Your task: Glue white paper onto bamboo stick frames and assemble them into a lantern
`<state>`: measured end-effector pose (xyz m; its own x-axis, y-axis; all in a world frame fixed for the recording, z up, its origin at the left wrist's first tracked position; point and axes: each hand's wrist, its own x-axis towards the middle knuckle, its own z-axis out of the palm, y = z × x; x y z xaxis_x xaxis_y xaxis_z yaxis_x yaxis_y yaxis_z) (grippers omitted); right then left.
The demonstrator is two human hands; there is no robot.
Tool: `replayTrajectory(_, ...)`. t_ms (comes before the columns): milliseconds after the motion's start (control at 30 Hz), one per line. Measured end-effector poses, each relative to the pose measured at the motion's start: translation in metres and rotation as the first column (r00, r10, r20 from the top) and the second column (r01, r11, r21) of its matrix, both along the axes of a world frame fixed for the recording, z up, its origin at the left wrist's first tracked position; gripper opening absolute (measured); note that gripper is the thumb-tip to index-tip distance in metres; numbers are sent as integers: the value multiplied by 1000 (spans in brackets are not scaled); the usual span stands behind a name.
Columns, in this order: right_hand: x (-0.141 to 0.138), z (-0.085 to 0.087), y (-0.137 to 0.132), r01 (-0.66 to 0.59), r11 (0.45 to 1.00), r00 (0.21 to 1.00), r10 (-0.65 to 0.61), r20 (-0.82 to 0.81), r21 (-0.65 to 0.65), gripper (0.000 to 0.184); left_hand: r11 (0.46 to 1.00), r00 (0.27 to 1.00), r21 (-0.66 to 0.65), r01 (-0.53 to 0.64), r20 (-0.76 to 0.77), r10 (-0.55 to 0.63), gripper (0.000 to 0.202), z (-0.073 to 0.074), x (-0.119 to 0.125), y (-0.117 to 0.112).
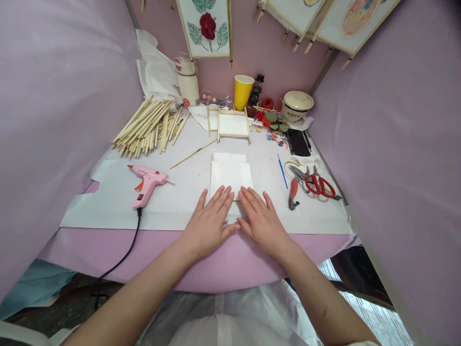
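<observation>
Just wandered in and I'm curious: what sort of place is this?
It looks like a small craft workspace, probably for making framed decorative panels. A pink hot glue gun, a pile of bamboo sticks and a red flower panel hanging on the wall all point to handiwork.

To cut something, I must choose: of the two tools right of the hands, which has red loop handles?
The scissors, lying farther right, have the red loops. The pruning shears beside them have straight red-and-grey grips, without loops.
</observation>
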<state>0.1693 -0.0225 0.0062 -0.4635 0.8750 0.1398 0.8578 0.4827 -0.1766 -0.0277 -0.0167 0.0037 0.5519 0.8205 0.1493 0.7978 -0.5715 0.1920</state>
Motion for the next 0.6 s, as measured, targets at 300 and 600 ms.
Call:
replayTrajectory(300,2,3,-6,45,999,972,-44,-230,-3,48,974,921,-204,-96,354,165,53,13,-25,20)
replayTrajectory(600,-43,8,-13,181,959,893,-254,-372,-220,22,983,958,-150,-102,252,137,51,-2,-26,21)
